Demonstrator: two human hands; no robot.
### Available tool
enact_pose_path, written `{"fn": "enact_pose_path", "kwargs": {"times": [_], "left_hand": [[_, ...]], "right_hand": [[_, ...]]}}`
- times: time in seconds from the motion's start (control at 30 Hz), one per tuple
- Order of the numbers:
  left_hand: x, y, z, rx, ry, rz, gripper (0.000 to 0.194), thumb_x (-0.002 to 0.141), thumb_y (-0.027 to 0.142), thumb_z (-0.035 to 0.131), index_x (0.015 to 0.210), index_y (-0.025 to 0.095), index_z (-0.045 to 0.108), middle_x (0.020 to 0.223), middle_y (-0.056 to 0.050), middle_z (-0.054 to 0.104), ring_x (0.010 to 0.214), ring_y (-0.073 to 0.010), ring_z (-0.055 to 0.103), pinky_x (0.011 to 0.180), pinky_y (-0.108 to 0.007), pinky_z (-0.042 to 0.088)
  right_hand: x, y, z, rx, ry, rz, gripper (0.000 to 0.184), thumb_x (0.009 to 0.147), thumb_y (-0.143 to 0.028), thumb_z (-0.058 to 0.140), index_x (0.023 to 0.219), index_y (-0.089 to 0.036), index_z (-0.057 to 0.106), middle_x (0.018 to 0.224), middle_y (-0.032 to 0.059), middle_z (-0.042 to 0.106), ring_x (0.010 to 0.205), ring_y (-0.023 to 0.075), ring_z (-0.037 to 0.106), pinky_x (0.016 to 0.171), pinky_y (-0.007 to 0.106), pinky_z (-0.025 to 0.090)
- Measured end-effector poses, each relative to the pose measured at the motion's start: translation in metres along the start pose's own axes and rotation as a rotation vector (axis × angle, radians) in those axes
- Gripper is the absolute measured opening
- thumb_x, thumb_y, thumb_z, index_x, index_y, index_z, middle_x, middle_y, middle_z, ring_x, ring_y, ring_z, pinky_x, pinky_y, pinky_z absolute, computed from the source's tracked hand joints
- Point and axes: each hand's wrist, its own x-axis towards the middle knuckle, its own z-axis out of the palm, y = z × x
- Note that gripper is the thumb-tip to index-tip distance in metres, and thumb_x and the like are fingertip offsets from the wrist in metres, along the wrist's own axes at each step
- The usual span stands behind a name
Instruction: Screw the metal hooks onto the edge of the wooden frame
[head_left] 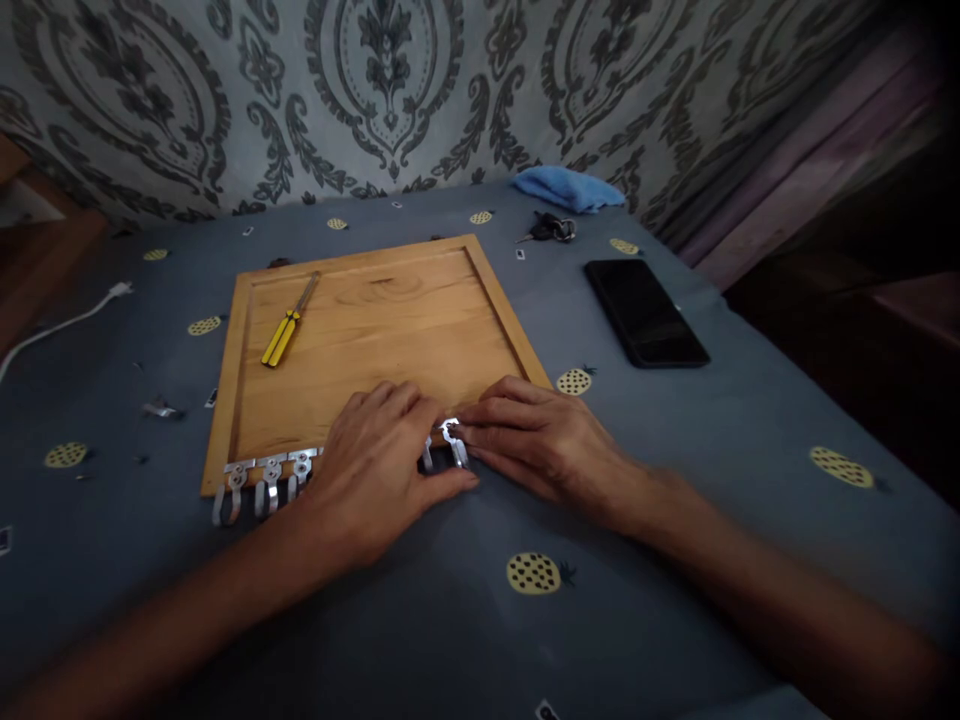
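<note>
Nearest the camera, both forearms reach in over the blue pineapple-print cloth [465, 620] that covers the tabletop. The left hand [379, 470] lies palm down on the near edge of the wooden board [390, 330], fingers curled loosely over the edge, and whether it pinches anything beneath cannot be told. The right hand [536, 435] meets it from the right, its fingertips closed lightly on a small metal hook [452, 442] that sits on the board's near edge, so the hook lies right at the grip, between the two hands and touching both. To the left along the same edge, three more hooks [266, 480] already sit in a row, hanging over the rim; by the look of it the row is partly done, this one is being placed, and the edge to the right of it is bare. Farther up the board, near its left rim, lies a yellow-handled screwdriver [289, 325], well apart from either hand. Beyond, a dark phone [645, 312], a bunch of keys [551, 228] and a folded blue cloth [568, 188] lie toward the patterned wall
</note>
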Motion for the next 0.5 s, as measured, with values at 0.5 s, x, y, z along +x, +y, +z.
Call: {"fn": "enact_pose_path", "kwargs": {"times": [0.5], "left_hand": [[0.0024, 0.0002, -0.0013, -0.048, -0.01, -0.003, 0.034, 0.078, 0.046, 0.076, 0.094, 0.019, 0.065, 0.091, -0.004, 0.059, 0.09, -0.0252, 0.055, 0.081, -0.04, 0.043]], "right_hand": [[0.0002, 0.0028, 0.0077, 0.151, 0.192, 0.079, 0.009, 0.091, -0.015, 0.065, 0.096, -0.013, 0.072, 0.093, 0.0086, 0.074, 0.087, 0.0174, 0.065, 0.076, 0.031, 0.055]]}}
